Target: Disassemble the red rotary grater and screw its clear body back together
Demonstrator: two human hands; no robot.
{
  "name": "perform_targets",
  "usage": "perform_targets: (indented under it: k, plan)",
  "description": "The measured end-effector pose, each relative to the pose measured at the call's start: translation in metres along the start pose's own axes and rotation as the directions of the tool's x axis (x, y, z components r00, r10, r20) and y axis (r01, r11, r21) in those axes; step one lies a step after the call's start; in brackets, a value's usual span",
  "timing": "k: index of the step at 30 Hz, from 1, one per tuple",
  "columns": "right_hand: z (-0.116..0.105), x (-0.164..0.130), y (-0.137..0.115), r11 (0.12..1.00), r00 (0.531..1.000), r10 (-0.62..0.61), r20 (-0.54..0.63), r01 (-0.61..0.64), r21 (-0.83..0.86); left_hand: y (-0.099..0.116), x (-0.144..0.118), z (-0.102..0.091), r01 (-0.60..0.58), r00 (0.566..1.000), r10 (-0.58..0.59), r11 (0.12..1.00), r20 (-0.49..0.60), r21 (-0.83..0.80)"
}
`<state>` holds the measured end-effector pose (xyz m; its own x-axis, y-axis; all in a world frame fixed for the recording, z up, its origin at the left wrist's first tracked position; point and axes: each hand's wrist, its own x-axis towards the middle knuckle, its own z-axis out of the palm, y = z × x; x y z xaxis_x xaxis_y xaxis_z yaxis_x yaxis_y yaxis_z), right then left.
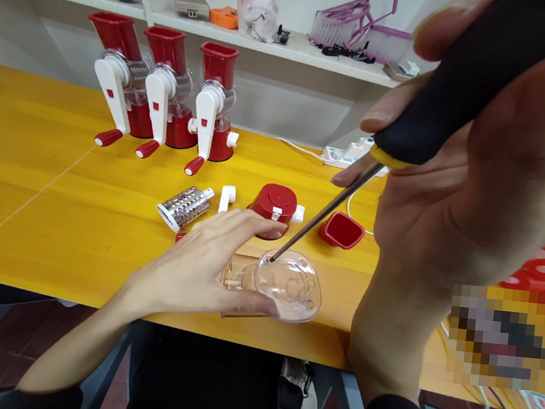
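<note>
Two bare hands work at the near edge of the yellow wooden table (pixel 36 207) in the head view. The left hand (pixel 200 255) lies flat with fingers spread, pressing on the clear plastic dome-shaped housing (pixel 288 286), which rests on the table close to its front edge. The right hand (pixel 471 185) is closed firmly around the black-handled screwdriver with a yellow collar (pixel 458 74); its thin steel shaft slants down and the tip meets the upper rim of the housing.

To do this step well, judged from the pose: keep the left palm bearing down so the housing cannot slide, keep the tip seated squarely, and turn without side load, since thin clear plastic may crack.

The housing is transparent, rounded, with moulded circular ribs visible inside and a boxy clear neck under the left fingers.

Behind it lie a steel conical grater drum with a white end (pixel 183 207), a red square-topped base part (pixel 276 206) and a small red square cup (pixel 342 230). Three assembled red-and-white rotary graters (pixel 167 91) stand further back.
</note>
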<state>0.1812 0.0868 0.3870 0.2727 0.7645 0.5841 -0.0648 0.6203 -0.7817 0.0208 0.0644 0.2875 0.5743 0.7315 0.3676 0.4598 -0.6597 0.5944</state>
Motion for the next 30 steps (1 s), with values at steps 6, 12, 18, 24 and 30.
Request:
perform_targets:
  k: [6, 12, 18, 24, 30]
  plan:
    - [-0.016, 0.001, 0.011, 0.982, 0.962, -0.117, 0.248, 0.149, -0.117, 0.009, -0.007, 0.004, -0.004, 0.994, -0.008, 0.994, 0.110, 0.112]
    - [-0.017, -0.006, 0.027, 0.974, 0.942, 0.040, 0.332, 0.037, -0.222, 0.006, -0.007, 0.006, -0.019, 0.990, -0.001, 0.990, 0.140, 0.141]
    - [-0.011, -0.008, 0.015, 0.947, 0.935, -0.178, 0.307, 0.248, -0.206, 0.005, -0.006, 0.008, 0.005, 0.984, -0.023, 0.995, 0.174, 0.101]
    - [-0.006, -0.005, 0.006, 0.944, 0.942, -0.270, 0.197, 0.299, -0.140, 0.003, -0.006, 0.009, -0.025, 0.988, 0.010, 0.995, 0.155, 0.094]
    - [-0.011, -0.002, 0.009, 0.947, 0.931, -0.287, 0.224, 0.311, -0.077, 0.003, -0.006, 0.008, -0.051, 0.989, 0.036, 0.993, 0.140, 0.110]
